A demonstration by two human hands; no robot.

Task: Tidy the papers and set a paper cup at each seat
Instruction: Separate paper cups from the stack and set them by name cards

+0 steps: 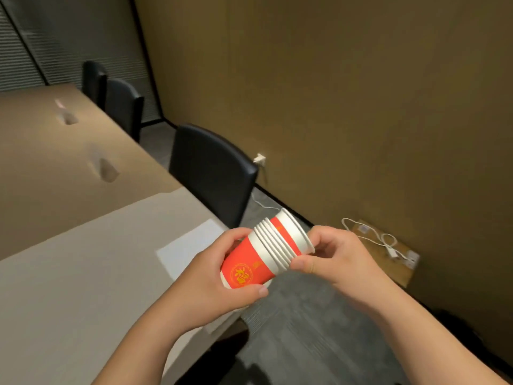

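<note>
Cup stack (pixel 263 254) held in both hands, off the bench (pixel 83 273) edge.
L hand (pixel 211 282) fingers wrap stack's red base; R hand (pixel 338 262) fingers pinch top cup (pixel 294 232) rim. Paper sheet (pixel 191 248) just left of L fingers.

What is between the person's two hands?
A stack of red paper cups, lying sideways, in the head view: left hand grips its base; right hand pinches the outermost cup's rim.

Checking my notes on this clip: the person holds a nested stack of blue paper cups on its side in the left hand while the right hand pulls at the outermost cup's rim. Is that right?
Not quite: the cups are red with white rims, not blue. The head view shows the stack of paper cups lying on its side in the left hand, while the right hand pinches the rim of the outermost cup.
</note>
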